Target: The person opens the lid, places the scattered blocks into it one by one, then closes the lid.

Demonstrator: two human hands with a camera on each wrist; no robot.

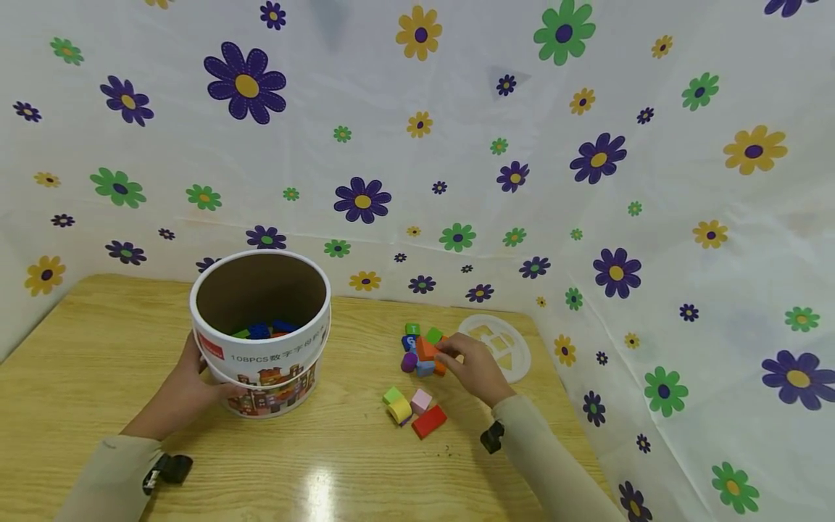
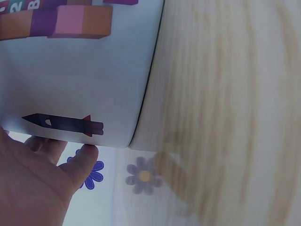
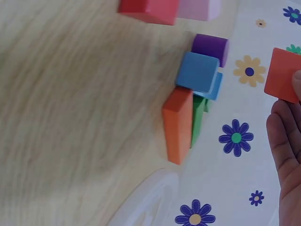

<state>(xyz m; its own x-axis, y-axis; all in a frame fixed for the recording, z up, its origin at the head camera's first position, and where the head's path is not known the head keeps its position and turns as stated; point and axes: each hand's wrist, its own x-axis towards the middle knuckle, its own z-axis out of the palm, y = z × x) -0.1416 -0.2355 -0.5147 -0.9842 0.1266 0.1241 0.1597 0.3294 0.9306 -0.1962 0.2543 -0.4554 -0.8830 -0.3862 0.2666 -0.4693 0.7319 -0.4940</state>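
At the left stands a white block bucket (image 1: 261, 377) with a printed label and a wire handle; colourful blocks (image 1: 259, 331) lie inside. My left hand (image 1: 185, 395) holds its left side, thumb toward the front and fingers round the side; in the left wrist view the fingertips meet the bucket wall (image 2: 66, 80). My right hand (image 1: 476, 366) pinches an orange block (image 3: 281, 75) between thumb and fingers, above a small group of blocks. That group has a purple cylinder (image 3: 210, 49), a blue block (image 3: 197, 71), an orange block (image 3: 178, 125) and green ones.
Nearer the front lie a red block (image 1: 429, 421), a pink block (image 1: 420, 401), a yellow curved block (image 1: 399, 411) and a green one (image 1: 393, 395). A white openwork lid (image 1: 518, 355) lies behind my right hand. Flowered cloth (image 1: 365, 239) borders the wooden table (image 1: 352, 471).
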